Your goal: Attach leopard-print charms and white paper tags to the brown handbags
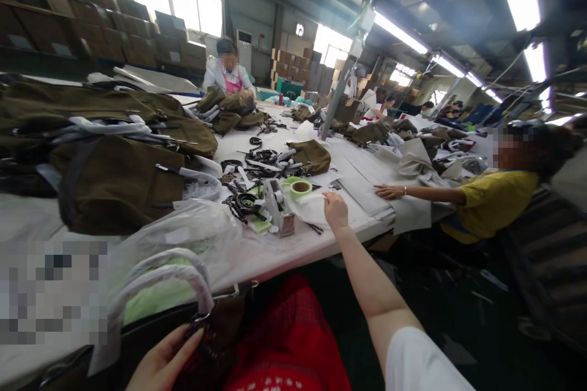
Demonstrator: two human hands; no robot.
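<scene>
The handles (172, 274) are wrapped, our left hand (167, 360) pinches the bag (232, 314) fitting (202, 318), and we cannot tell our right hand (336, 211) grip

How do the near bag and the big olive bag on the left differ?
The near bag has handles arching upward; the olive bag has one sticking out sideways. The left hand is on the near bag; no hand touches the olive bag. Both have pale handle wrapping.

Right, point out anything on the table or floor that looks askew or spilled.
Dark straps lie in a loose tangle on the table, amid small scraps. Pale strips lie on the floor at right, like dropped litter.
</scene>
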